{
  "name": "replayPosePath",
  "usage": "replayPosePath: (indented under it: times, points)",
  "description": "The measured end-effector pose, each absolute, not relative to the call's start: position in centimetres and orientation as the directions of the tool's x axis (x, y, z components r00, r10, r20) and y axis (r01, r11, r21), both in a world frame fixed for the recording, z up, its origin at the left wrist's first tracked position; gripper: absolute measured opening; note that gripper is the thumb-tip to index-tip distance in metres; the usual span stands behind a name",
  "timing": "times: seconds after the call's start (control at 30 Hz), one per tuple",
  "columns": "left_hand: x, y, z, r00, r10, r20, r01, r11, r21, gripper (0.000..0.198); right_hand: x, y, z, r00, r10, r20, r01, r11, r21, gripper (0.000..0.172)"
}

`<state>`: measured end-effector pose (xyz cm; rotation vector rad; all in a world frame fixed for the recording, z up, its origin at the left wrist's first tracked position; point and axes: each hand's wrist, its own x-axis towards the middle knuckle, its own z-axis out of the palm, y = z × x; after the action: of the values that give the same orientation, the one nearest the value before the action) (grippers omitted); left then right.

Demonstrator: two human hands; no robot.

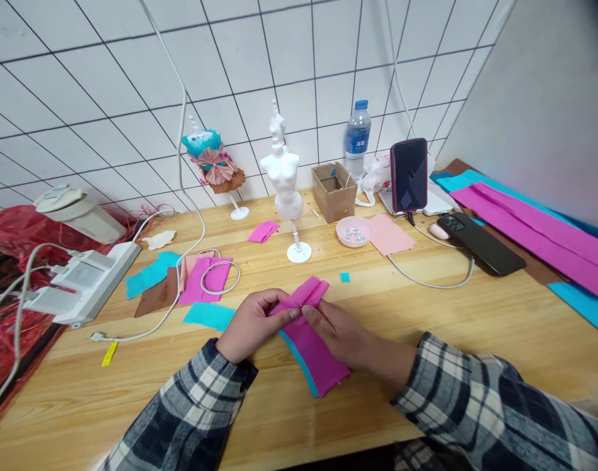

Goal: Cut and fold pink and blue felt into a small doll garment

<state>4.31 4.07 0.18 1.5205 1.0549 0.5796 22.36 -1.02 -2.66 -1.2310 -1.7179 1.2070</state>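
Observation:
Both my hands meet over a strip of magenta crepe paper (313,353) with a turquoise layer under it, lying on the wooden table (475,314) in front of me. My left hand (252,324) pinches a fold of the strip from the left. My right hand (335,330) pinches the same fold from the right, fingers closed on it. Beyond the strip stands a bare white mini mannequin (286,190) on a round foot.
A second mannequin wears a paper dress (214,163). Nearby are a cardboard box (334,191), a pink bowl of beads (354,231), a water bottle (357,139), a propped phone (409,174), a flat phone (480,243), a power strip (83,278) with cables, and paper sheets (534,229).

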Motion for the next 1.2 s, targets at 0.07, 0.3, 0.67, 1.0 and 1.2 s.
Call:
replayPosePath:
  times: [0.07, 0.3, 0.67, 1.0, 1.2]
  points:
    - [4.35, 4.08, 0.08, 0.468, 0.864, -0.186, 0.308, 0.037, 0.951, 0.030, 22.32, -1.01, -2.67, -0.308, 0.951, 0.021, 0.307, 0.120, -0.944, 0.044]
    - [4.46, 4.08, 0.00, 0.474, 0.859, -0.191, 0.298, 0.048, 0.953, 0.026, 22.21, -1.08, -2.65, -0.315, 0.949, 0.015, 0.300, 0.115, -0.947, 0.043]
    - [4.41, 3.90, 0.17, 0.507, 0.837, -0.207, 0.248, 0.089, 0.965, 0.028, 22.34, -0.93, -2.38, -0.318, 0.948, 0.028, 0.268, 0.118, -0.956, 0.043]
    - [4.08, 3.81, -0.15, 0.563, 0.805, -0.189, 0.168, 0.112, 0.979, 0.034, 22.46, -0.93, -2.37, -0.340, 0.940, 0.036, 0.246, 0.125, -0.961, 0.046]
    - [4.36, 3.78, 0.25, 0.596, 0.791, -0.138, 0.241, -0.013, 0.970, 0.039, 22.43, -1.08, -2.35, -0.311, 0.950, 0.035, 0.261, 0.121, -0.958, 0.045]
